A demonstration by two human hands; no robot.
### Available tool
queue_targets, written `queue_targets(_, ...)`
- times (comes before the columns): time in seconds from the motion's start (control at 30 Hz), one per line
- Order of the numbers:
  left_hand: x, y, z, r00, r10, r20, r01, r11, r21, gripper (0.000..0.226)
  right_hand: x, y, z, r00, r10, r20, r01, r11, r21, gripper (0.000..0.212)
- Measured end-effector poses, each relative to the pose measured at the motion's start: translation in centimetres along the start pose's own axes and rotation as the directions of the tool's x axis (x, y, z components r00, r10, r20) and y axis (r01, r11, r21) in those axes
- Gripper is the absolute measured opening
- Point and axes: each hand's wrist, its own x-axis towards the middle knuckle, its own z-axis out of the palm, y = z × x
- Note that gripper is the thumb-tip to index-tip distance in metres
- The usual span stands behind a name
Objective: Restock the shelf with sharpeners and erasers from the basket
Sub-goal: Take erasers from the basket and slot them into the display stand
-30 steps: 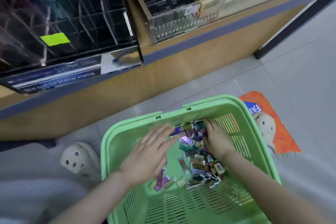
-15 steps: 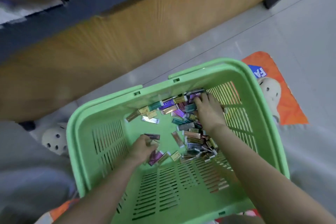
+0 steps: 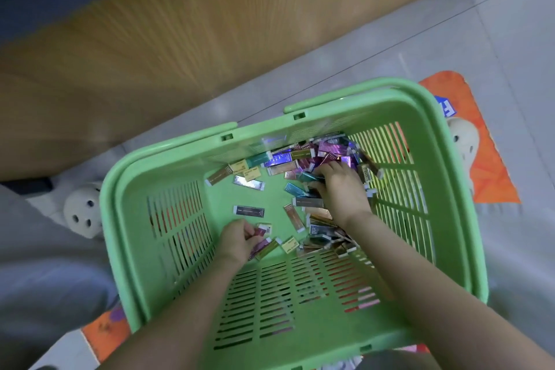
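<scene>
a white clog lies on the floor just left of the green basket; inside the basket the left hand pinches a dark pink packet low on its floor; the right hand rests on the heaped packets in the far right corner, fingers clenched round a teal packet; an orange mat lies beside the basket's right wall

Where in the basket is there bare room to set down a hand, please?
The slatted near part of the basket, from its rim up to the left hand, is bare; so is the left strip between the side wall and the lone dark pack. The pile around the right hand fills the far-right corner.
</scene>
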Motion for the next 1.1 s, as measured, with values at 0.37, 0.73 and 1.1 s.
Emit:
queue_targets(0.37,-5.7,7.0,-3.6,0.999,0.040,0.003,-0.016,0.467,-0.884,0.017,-3.4,-6.2,-0.7,0.992,0.119,0.051,-0.121,0.718,0.686,0.019)
queue_targets(0.73,-8.6,6.3,-6.3,0.996,0.041,-0.077,-0.085,0.652,-0.753,0.017,-6.3,-7.3,-1.0,0.948,-0.318,-0.032,0.296,0.837,0.461,0.033)
queue_targets(1.1,-9.4,6.2,-7.2,0.993,0.116,0.035,-0.049,0.649,-0.759,0.024,-3.3,1.7,0.9,0.945,-0.077,0.317,0.154,0.962,-0.226,0.071)
